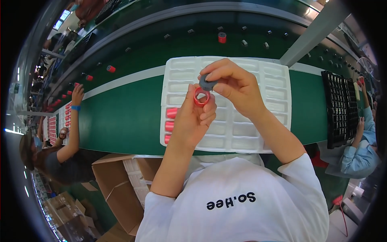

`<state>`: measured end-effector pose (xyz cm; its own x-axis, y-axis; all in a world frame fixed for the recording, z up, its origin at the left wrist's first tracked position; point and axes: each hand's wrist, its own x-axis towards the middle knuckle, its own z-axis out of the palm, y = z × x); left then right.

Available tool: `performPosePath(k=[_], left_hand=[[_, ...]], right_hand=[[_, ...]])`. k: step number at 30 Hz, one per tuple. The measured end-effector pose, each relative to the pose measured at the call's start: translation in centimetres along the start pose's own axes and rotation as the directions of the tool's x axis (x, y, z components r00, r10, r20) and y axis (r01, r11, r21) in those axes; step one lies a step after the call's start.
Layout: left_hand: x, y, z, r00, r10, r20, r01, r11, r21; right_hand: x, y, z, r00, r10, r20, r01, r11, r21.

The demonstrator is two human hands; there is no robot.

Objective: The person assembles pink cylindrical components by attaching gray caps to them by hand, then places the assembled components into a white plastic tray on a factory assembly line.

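My left hand (196, 115) is closed around a red ring-shaped sleeve (201, 97), its round opening turned up. Just above it, my right hand (231, 80) pinches a dark grey round cap (207, 82) between thumb and fingers. The cap is tilted and close to the sleeve's upper rim; whether they touch I cannot tell. Both hands are over a white moulded tray (278, 109) with rows of long pockets. Several red cylinders (171, 113) lie in its left column, partly covered by my left forearm.
Along the conveyor belt (153, 48) beyond the tray stand a red cylinder (222, 38) and several small metal parts (244, 42). A grey post (314, 34) rises at the right. A black tray (340, 109) lies farther right. Co-workers sit at both sides. An open cardboard box (117, 189) is below the bench.
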<state>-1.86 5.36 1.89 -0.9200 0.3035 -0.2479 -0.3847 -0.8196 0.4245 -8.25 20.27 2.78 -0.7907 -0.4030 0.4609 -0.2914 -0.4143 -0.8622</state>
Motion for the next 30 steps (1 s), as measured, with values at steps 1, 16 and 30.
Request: performPosePath(k=[1, 16, 30], left_hand=[[0.0, 0.0, 0.3, 0.996, -0.090, -0.015, 0.090, 0.996, -0.012], [-1.6, -1.1, -1.1, 0.931, -0.312, -0.191, 0.283, 0.945, -0.164], [-0.3, 0.0, -4.3, 0.914, 0.272, -0.301, 0.048, 0.665, 0.745]], right_hand=[[0.0, 0.1, -0.3, 1.000, 0.002, -0.001, -0.002, 1.000, 0.000], [-0.9, 0.4, -0.6, 0.931, 0.054, 0.361, 0.113, 0.898, -0.426], [1.1, 2.9, -2.0, 0.956, 0.017, 0.294, 0.177, 0.763, -0.621]])
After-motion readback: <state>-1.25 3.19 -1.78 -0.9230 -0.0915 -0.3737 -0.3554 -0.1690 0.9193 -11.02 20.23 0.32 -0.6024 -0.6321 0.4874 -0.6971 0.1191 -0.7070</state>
